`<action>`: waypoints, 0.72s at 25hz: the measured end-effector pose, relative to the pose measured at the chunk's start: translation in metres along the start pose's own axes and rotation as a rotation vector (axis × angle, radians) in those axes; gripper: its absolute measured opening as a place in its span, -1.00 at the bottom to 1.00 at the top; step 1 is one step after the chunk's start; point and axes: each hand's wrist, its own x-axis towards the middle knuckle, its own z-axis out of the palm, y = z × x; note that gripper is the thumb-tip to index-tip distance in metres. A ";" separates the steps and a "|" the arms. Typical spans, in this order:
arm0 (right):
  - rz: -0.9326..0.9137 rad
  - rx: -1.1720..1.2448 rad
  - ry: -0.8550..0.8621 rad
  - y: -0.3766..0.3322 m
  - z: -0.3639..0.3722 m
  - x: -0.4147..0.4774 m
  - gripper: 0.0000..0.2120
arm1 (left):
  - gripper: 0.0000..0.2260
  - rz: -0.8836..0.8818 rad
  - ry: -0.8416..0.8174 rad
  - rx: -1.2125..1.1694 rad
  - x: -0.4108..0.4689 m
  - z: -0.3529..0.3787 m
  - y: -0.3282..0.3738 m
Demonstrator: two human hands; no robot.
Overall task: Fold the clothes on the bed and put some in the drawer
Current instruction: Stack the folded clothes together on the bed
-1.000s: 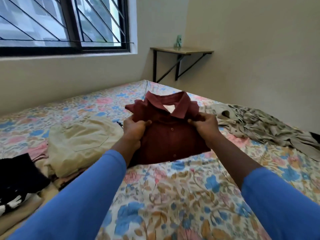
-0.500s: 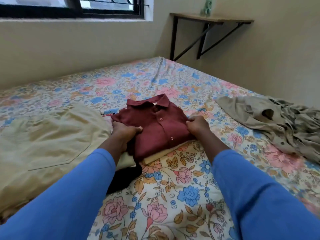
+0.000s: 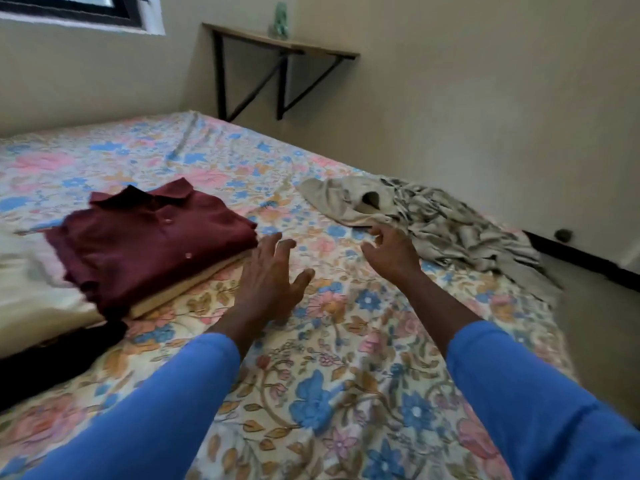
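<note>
A folded maroon shirt (image 3: pixel 152 233) lies on top of a stack of folded clothes at the left of the bed (image 3: pixel 332 344), over a beige folded piece (image 3: pixel 187 289). My left hand (image 3: pixel 268 282) hovers open just right of that stack, fingers spread, holding nothing. My right hand (image 3: pixel 391 252) is open with curled fingers, right at the near edge of a crumpled beige and patterned heap of clothes (image 3: pixel 426 216) on the right side of the bed. I cannot tell if the fingertips touch the cloth.
A cream folded garment (image 3: pixel 31 289) and a black one (image 3: pixel 52 362) lie at the far left. A wall shelf (image 3: pixel 280 45) with a small green object stands behind the bed. The bed's right edge drops to the floor (image 3: pixel 602 327).
Both hands let go of the maroon shirt, which now rests on the stack. They moved right, the right hand reaching the crumpled heap. The view swung right.
</note>
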 end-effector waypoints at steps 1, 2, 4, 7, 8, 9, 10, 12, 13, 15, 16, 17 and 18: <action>0.032 -0.049 -0.024 0.021 -0.007 0.015 -0.53 | -0.33 -0.019 -0.105 0.055 0.016 0.015 0.010; 0.058 -0.105 -0.067 0.037 -0.009 0.030 -0.51 | -0.28 -0.027 -0.174 0.126 0.029 0.031 0.013; 0.112 -0.234 -0.160 0.061 -0.002 0.054 -0.53 | -0.25 -0.035 -0.235 0.246 0.039 0.053 0.010; 0.205 -0.185 -0.060 0.077 0.016 0.073 -0.64 | -0.25 -0.036 -0.231 0.279 0.038 0.075 0.001; 0.211 -0.063 -0.017 0.075 0.017 0.072 -0.66 | -0.25 -0.040 -0.245 0.281 0.039 0.079 -0.001; 0.185 0.078 -0.003 0.066 0.013 0.066 -0.66 | -0.24 -0.049 -0.271 0.287 0.041 0.076 0.000; 0.135 0.214 -0.012 0.051 0.002 0.055 -0.67 | -0.24 -0.067 -0.317 0.286 0.043 0.072 0.002; 0.010 0.389 -0.098 0.012 -0.039 0.025 -0.70 | -0.17 -0.089 -0.406 0.219 0.038 0.053 0.017; -0.051 0.446 -0.177 -0.011 -0.065 0.010 -0.72 | -0.08 -0.078 -0.406 0.114 0.032 0.039 0.030; -0.100 0.526 -0.343 -0.057 -0.123 -0.020 -0.83 | 0.09 0.001 -0.265 -0.198 0.014 0.008 0.068; -0.109 0.567 -0.391 -0.079 -0.153 -0.036 -0.89 | 0.11 0.033 -0.167 -0.313 0.005 -0.009 0.089; -0.113 0.631 -0.412 -0.102 -0.185 -0.055 -0.92 | 0.03 0.034 -0.088 -0.398 -0.005 -0.035 0.112; -0.108 0.719 -0.407 -0.123 -0.213 -0.072 -0.93 | -0.15 0.003 -0.011 -0.473 -0.010 -0.061 0.132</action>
